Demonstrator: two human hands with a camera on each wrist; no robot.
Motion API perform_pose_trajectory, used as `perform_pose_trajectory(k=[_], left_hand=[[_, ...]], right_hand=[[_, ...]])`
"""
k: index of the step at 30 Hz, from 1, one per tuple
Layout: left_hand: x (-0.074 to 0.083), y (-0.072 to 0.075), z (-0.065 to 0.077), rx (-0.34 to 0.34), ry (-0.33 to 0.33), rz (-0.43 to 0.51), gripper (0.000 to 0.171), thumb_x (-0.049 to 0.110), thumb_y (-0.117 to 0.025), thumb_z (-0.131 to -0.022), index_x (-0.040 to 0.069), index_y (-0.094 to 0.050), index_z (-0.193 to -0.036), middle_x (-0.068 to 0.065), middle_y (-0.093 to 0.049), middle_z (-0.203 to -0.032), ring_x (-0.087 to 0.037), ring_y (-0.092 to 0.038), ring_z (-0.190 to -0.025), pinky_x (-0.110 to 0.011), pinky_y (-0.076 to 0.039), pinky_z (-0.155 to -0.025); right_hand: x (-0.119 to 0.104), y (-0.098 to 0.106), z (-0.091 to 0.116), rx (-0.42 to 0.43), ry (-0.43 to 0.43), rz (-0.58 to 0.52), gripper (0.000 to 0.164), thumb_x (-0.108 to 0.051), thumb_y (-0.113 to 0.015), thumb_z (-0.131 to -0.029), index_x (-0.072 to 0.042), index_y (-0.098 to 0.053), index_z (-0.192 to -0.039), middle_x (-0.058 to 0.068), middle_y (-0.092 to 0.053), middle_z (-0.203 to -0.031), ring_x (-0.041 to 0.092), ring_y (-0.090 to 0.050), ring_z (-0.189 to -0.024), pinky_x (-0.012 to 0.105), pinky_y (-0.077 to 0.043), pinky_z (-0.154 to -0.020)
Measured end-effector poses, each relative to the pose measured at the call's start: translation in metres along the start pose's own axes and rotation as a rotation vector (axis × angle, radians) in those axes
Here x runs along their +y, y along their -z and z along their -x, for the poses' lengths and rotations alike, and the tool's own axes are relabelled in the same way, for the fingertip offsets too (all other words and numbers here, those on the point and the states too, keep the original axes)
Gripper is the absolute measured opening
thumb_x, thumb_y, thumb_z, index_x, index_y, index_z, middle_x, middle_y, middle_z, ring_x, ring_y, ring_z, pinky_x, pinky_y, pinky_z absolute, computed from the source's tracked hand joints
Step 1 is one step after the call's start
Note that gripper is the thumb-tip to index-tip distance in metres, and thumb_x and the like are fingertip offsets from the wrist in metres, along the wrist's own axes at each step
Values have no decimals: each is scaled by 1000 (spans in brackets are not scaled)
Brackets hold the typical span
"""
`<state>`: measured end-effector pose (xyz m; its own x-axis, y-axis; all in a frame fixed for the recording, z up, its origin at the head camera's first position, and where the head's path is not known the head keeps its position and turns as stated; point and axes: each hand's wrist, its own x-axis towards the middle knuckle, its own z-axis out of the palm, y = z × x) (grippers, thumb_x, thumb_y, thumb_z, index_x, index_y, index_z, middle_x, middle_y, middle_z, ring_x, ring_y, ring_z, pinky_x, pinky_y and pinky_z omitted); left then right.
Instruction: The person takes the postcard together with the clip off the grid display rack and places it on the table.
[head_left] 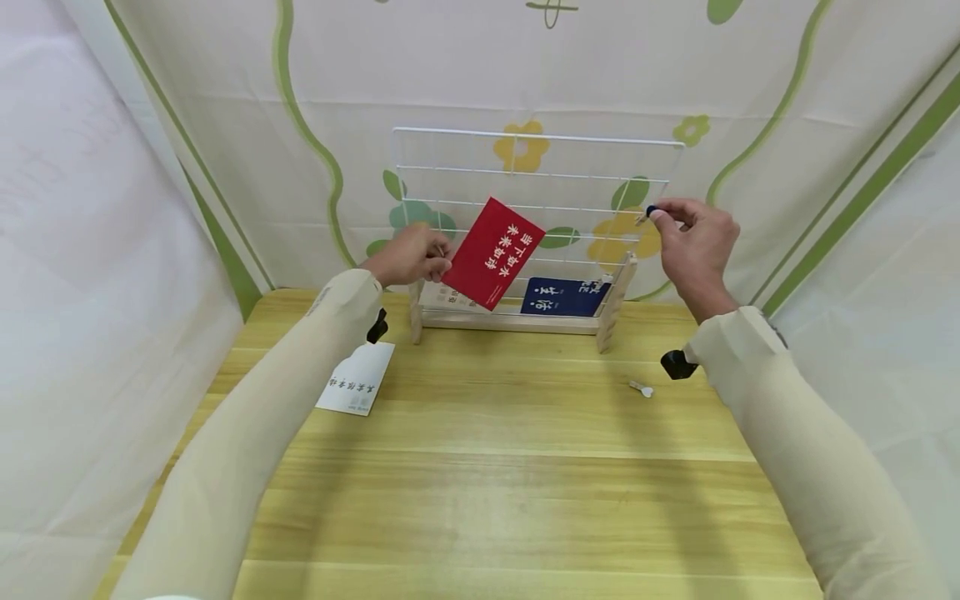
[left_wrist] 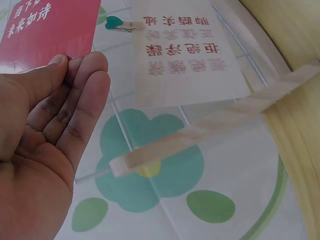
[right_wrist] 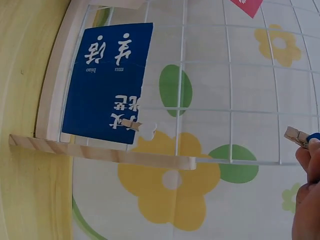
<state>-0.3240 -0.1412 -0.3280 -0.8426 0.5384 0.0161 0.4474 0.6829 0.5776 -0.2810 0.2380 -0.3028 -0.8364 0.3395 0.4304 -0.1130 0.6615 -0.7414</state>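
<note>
My left hand point(head_left: 414, 254) pinches a red card point(head_left: 495, 254) with white characters by its lower left corner, in front of a white wire grid rack point(head_left: 540, 137). A small wooden clothespin point(right_wrist: 297, 136) with a dark blue top is pinched in my right hand point(head_left: 697, 242), near the rack's right side. Low on the grid at right hangs a blue card point(right_wrist: 107, 82), with a clothespin point(right_wrist: 132, 125) on it. Low at left hangs a white card point(left_wrist: 185, 60) with red characters, held by a clothespin with a green heart point(left_wrist: 114, 22); the red card partly hides it in the head view.
The rack stands in a wooden base point(head_left: 510, 322) at the table's back. A white card point(head_left: 358, 379) lies on the table point(head_left: 495, 483) at left, partly behind my left sleeve. To the right lies a clothespin with a white heart point(head_left: 642, 389). A patterned cloth point(head_left: 480, 50) hangs behind.
</note>
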Motion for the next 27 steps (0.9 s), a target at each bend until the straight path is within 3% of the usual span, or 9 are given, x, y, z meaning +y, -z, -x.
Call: perform_pose_trajectory(k=[4, 13, 21, 27], left_hand=[[-7, -2, 4, -23, -4, -17, 8, 5, -61, -96, 0, -65, -91, -14, -71, -84, -26, -67, -74, -29, -56, -68], [-19, -2, 15, -87, 14, -5, 9, 5, -62, -95, -1, -68, -90, -14, -72, -83, -29, -69, -74, -40, -61, -72], [-32, -6, 30, -118, 26, -23, 9, 4, -61, -95, -1, -67, -89, -14, -71, -84, -21, -68, -72, -34, -61, -69], [-43, -8, 39, -137, 63, -8, 8, 3, -60, -96, -1, -66, -92, -15, -72, -87, -20, -69, -75, -35, -61, -70]], right_hand=[[7, 1, 3, -2, 0, 0, 28, -34, -65, -94, -12, -76, -108, 1, -75, -102, -2, -54, -70, 14, -40, -58], [23, 1, 12, -8, -15, 18, 30, -34, -64, -95, -10, -76, -107, 5, -75, -106, -4, -53, -69, 14, -40, -59], [40, 3, 20, -24, -51, 14, 31, -36, -65, -94, -10, -76, -108, 1, -75, -100, -5, -55, -71, 11, -41, -57], [52, 2, 28, -16, -18, 22, 28, -32, -65, -95, -10, -76, -107, 10, -75, -103, -6, -54, -68, 12, -39, -52]])
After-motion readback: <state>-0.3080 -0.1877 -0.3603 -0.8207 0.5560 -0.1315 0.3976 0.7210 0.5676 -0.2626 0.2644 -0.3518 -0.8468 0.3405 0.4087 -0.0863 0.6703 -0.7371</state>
